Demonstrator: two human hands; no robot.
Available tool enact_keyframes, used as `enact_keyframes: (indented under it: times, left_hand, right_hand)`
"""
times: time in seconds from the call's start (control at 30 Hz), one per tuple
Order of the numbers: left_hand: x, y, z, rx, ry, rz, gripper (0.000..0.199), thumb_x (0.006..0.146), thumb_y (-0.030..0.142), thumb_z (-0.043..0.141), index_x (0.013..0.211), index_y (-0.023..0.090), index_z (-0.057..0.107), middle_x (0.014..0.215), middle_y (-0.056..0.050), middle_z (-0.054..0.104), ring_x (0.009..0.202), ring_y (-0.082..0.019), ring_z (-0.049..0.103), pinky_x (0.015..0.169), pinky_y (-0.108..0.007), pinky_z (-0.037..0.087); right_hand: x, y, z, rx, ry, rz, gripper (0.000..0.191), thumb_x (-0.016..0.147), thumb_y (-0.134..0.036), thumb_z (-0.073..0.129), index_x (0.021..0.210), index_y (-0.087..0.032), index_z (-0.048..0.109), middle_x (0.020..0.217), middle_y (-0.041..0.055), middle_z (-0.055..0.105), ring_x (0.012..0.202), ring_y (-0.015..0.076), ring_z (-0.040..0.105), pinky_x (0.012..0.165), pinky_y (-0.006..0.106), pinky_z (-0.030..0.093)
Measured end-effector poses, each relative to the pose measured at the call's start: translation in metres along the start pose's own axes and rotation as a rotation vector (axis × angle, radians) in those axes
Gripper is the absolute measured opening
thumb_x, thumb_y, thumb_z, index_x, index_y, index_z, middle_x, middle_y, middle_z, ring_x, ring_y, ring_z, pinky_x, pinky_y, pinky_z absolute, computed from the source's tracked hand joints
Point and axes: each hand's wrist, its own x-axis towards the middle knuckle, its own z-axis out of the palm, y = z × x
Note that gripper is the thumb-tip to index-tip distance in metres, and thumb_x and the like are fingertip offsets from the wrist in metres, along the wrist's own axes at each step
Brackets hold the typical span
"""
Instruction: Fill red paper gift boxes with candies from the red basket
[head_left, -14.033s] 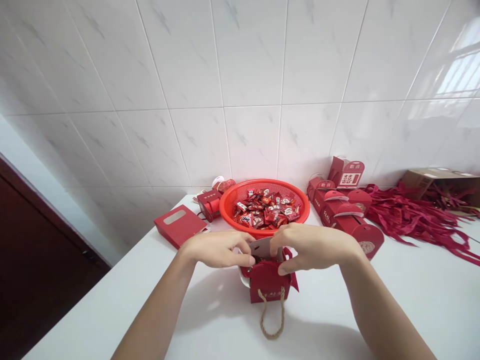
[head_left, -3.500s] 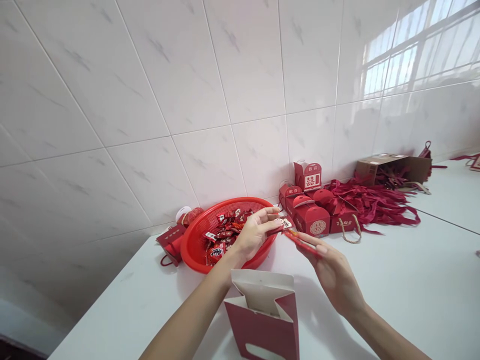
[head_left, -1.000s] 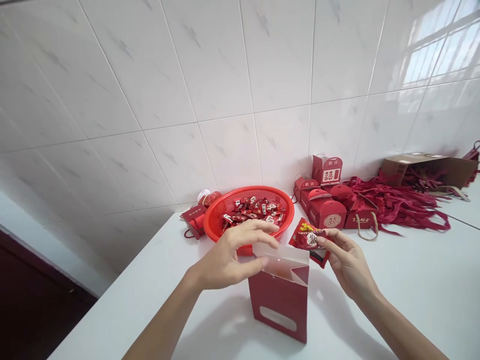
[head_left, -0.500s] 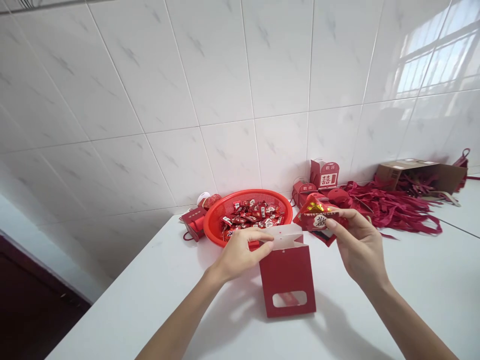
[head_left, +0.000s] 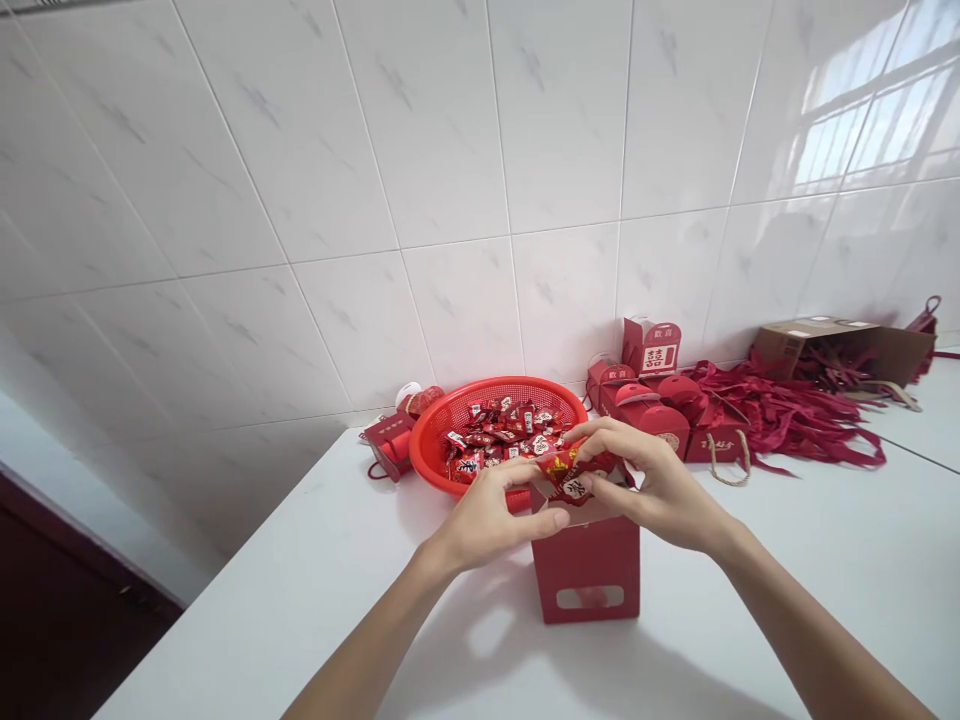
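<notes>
Red basket [head_left: 421, 445]: behind the red box [head_left: 589, 562], a touch left; one shove could bump it!
Red box: upright, but hard pressing could tip or crumple it.
Left hand [head_left: 480, 522]: at the box's left rim, thumb and fingers apart; bracing too loosely could let it skid.
Right hand [head_left: 660, 490]: above the box, fingers clamped on the packet [head_left: 559, 478].
Packet: at the box's mouth; released crooked, it could snag!

I'm looking into a plain room, home or small workroom, I can't tell which: marbled tiles [head_left: 450, 120] are giving back a window's reflection [head_left: 847, 130], and a table [head_left: 330, 540] is carrying boxes [head_left: 589, 565], ribbons [head_left: 787, 420] and a basket [head_left: 430, 455] of sweets [head_left: 510, 430].
</notes>
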Motion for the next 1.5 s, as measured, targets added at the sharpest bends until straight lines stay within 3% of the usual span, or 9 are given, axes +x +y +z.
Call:
enact_keyframes:
  times: [0.23,0.33,0.57,0.77,1.03,1.23,1.33,1.43,1.5]
  left_hand:
    - [-0.001,-0.006,0.001,-0.076,0.019,-0.024,0.041,0.077,0.035,0.081,0.116,0.023,0.075,0.130,-0.007,0.067,0.125,-0.028,0.058,0.106,-0.036,0.046]
    - [-0.002,-0.008,0.001,-0.098,0.005,-0.017,0.042,0.080,0.034,0.079,0.120,0.025,0.073,0.131,-0.006,0.067,0.124,-0.028,0.059,0.104,-0.036,0.047]
    - [-0.004,-0.008,0.001,-0.080,-0.020,-0.001,0.043,0.082,0.037,0.077,0.123,0.027,0.072,0.139,-0.005,0.063,0.131,-0.029,0.054,0.104,-0.036,0.048]
    - [-0.003,-0.011,0.003,-0.094,0.012,-0.067,0.051,0.079,0.040,0.079,0.127,0.024,0.070,0.136,-0.008,0.064,0.125,-0.028,0.059,0.104,-0.038,0.050]
    - [-0.004,-0.013,0.003,-0.087,0.059,-0.137,0.048,0.078,0.045,0.080,0.120,0.023,0.074,0.131,-0.008,0.067,0.119,-0.027,0.062,0.102,-0.039,0.051]
    - [0.000,-0.026,0.015,0.033,0.201,0.100,0.023,0.096,0.037,0.062,0.101,0.022,0.079,0.100,-0.005,0.075,0.094,-0.019,0.068,0.087,-0.031,0.054]
    - [0.002,-0.039,0.023,0.210,0.315,0.327,0.026,0.101,0.031,0.055,0.093,0.020,0.076,0.083,-0.003,0.072,0.078,-0.016,0.064,0.075,-0.028,0.052]
    - [0.002,-0.049,0.026,0.364,0.351,0.518,0.022,0.103,0.026,0.050,0.112,0.019,0.069,0.095,-0.005,0.074,0.086,-0.017,0.067,0.080,-0.029,0.053]
    - [0.002,-0.053,0.026,0.405,0.337,0.524,0.032,0.103,0.027,0.052,0.133,0.020,0.057,0.116,-0.009,0.072,0.104,-0.019,0.068,0.089,-0.031,0.054]
  right_hand:
    - [-0.003,-0.004,-0.006,-0.038,-0.204,0.049,0.028,0.082,-0.010,0.062,0.094,-0.029,0.078,0.109,0.0043,0.071,0.079,0.0182,0.065,0.062,0.028,0.053]
    - [-0.004,-0.003,-0.005,-0.048,-0.193,0.043,0.040,0.084,-0.010,0.060,0.111,-0.034,0.077,0.119,0.0040,0.069,0.078,0.0178,0.066,0.065,0.029,0.056]
    - [-0.013,0.005,-0.007,-0.136,-0.008,0.004,0.047,0.087,-0.016,0.064,0.131,-0.032,0.064,0.109,0.0037,0.074,0.078,0.0176,0.067,0.069,0.031,0.059]
    - [-0.021,0.007,-0.004,-0.254,-0.145,-0.142,0.042,0.095,-0.014,0.055,0.133,-0.032,0.063,0.122,0.0047,0.073,0.103,0.0207,0.071,0.085,0.033,0.060]
    - [-0.034,0.024,-0.008,-0.313,0.241,-0.101,0.028,0.097,-0.033,0.063,0.124,-0.029,0.063,0.118,0.0058,0.072,0.100,0.0220,0.070,0.082,0.034,0.060]
    - [-0.048,0.042,-0.006,-0.212,0.121,0.068,0.053,0.087,-0.049,0.072,0.135,-0.030,0.058,0.124,0.0063,0.072,0.100,0.0237,0.071,0.084,0.036,0.061]
    - [-0.051,0.049,0.002,-0.125,0.090,0.131,0.046,0.089,-0.047,0.070,0.130,-0.028,0.061,0.115,0.0051,0.074,0.094,0.0220,0.071,0.081,0.034,0.061]
    - [-0.051,0.052,0.009,-0.068,0.111,0.147,0.023,0.092,-0.043,0.066,0.107,-0.025,0.069,0.101,0.0034,0.075,0.087,0.0197,0.070,0.078,0.030,0.058]
    - [-0.052,0.053,0.012,-0.062,0.135,0.144,0.019,0.094,-0.041,0.063,0.093,-0.023,0.069,0.088,0.0019,0.073,0.079,0.0179,0.067,0.072,0.027,0.056]
